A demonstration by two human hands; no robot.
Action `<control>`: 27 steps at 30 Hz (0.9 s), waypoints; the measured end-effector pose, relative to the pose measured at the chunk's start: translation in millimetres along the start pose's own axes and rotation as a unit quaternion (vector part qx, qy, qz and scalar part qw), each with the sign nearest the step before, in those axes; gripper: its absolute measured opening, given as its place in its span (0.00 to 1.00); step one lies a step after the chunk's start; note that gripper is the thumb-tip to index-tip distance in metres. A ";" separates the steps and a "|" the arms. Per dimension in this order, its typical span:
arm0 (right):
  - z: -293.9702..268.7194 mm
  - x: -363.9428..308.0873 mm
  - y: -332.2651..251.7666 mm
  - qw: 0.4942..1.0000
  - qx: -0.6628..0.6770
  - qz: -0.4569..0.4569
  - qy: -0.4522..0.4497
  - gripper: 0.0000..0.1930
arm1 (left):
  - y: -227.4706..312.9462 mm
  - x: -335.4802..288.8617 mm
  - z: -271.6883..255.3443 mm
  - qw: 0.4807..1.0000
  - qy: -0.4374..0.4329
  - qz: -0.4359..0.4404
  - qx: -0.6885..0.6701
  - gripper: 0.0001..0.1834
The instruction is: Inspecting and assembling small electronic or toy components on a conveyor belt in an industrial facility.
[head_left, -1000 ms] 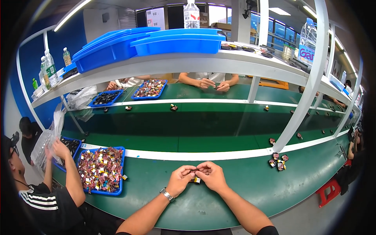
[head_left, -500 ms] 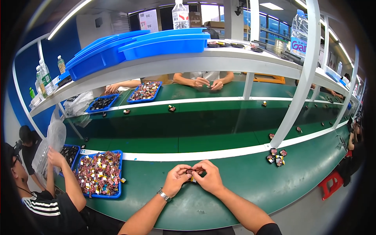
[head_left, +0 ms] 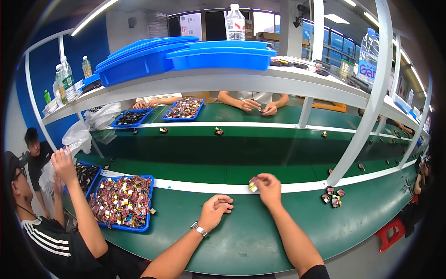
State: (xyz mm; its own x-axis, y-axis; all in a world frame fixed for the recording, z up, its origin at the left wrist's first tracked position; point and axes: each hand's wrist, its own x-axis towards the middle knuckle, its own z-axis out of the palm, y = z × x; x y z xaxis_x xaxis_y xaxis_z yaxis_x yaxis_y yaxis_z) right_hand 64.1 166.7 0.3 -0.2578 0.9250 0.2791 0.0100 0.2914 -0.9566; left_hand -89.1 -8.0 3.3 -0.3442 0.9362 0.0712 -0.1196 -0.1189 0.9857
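A small yellow-and-white component [head_left: 253, 187] is being pinched between the fingertips of the right hand [head_left: 268, 188], which is being held over the white stripe [head_left: 297, 188] along the far edge of the green work surface [head_left: 260, 237]. The left hand [head_left: 214, 210] is being rested on the green surface at about eight o'clock from the right hand, near it but apart; its fingers are being kept loosely curled and nothing is being gripped by it. A wristwatch [head_left: 200, 229] is being worn on the left wrist.

At nine o'clock from the left hand, a blue tray [head_left: 140, 227] filled with small mixed-colour parts is being kept on the surface. At three o'clock from the right hand, a small pile of dark and red parts [head_left: 333, 197] is lying on the green surface, well apart from it. At nine o'clock, beyond the tray, a clear plastic bag [head_left: 49, 173] is being lifted by a neighbouring person's raised hand [head_left: 62, 161]. At twelve o'clock, across the conveyor belt [head_left: 223, 156], another person's hands [head_left: 256, 107] are being held together over a small part.
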 end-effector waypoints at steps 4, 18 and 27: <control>-1.5 39.4 22.3 0.991 -0.119 -0.017 0.057 0.10 | -2.1 -1.7 -1.7 0.999 -0.007 -0.013 0.031 0.09; 16.8 -36.0 -183.7 0.901 0.257 -0.307 0.167 0.13 | -8.2 1.7 -18.9 1.000 -0.022 -0.022 -0.002 0.09; -6.5 -209.7 -308.4 0.813 0.486 -0.311 0.078 0.14 | -4.8 5.0 -16.5 0.998 -0.056 0.001 0.021 0.09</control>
State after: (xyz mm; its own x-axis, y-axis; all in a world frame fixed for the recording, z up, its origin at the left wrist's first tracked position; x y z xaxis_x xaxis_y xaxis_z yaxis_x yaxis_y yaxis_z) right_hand 121.4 -115.6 237.3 0.2052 0.7144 0.6689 -0.8631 0.4543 -0.2204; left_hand -105.6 -8.2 -3.5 -0.2376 0.9673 0.0886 -0.0798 -0.1103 0.9907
